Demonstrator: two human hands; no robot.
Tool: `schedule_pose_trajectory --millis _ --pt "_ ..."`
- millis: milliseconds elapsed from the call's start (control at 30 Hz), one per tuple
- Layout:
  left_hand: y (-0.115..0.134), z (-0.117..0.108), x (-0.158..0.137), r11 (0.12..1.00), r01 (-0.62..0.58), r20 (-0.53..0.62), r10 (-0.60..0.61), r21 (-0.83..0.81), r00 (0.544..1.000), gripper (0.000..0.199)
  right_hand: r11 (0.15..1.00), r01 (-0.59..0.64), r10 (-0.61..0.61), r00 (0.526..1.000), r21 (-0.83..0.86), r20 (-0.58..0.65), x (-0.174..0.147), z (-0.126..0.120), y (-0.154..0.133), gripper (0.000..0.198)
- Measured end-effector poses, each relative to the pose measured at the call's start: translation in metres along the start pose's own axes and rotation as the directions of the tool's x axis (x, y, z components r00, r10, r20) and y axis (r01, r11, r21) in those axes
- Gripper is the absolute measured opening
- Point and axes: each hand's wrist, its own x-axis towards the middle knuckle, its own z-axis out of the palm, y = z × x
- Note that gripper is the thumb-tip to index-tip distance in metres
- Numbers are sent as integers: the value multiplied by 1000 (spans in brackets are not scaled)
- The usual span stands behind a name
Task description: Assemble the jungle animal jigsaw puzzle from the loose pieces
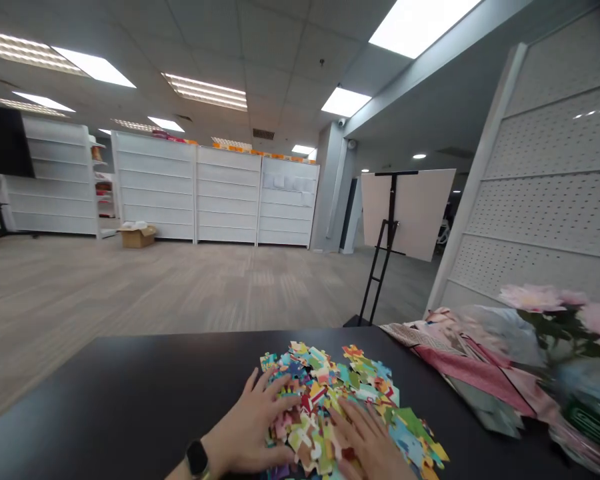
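A loose heap of colourful jigsaw puzzle pieces lies on the dark table. On the heap's left side rests my left hand, fingers spread over the pieces, with a dark watch on the wrist. My right hand lies over the near right part of the heap, its fingers stretched out and palm down. Both hands touch pieces, and neither is closed round one. The pieces directly beneath the palms are hidden.
A pink patterned cloth, pink flowers and a clear plastic container stand at the table's right. Beyond are an easel-mounted board, a pegboard panel, white shelving and a cardboard box on the floor.
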Motion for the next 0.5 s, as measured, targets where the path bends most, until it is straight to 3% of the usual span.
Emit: schedule_pose_trajectory --millis 133,233,400,500 --pt "-10 -14 -26 998 42 97 -38 -42 995 72 975 -213 209 976 70 59 -5 -29 4 52" --pt "-17 0 -42 999 14 82 -11 -31 997 71 948 -302 287 947 98 145 9 -38 -7 59" --pt "-43 66 -30 993 -32 36 28 114 999 61 955 -216 167 958 201 235 43 -37 -40 87" --pt "-47 84 -14 986 -32 19 30 166 999 73 955 -153 89 965 255 246 50 -36 -51 99"
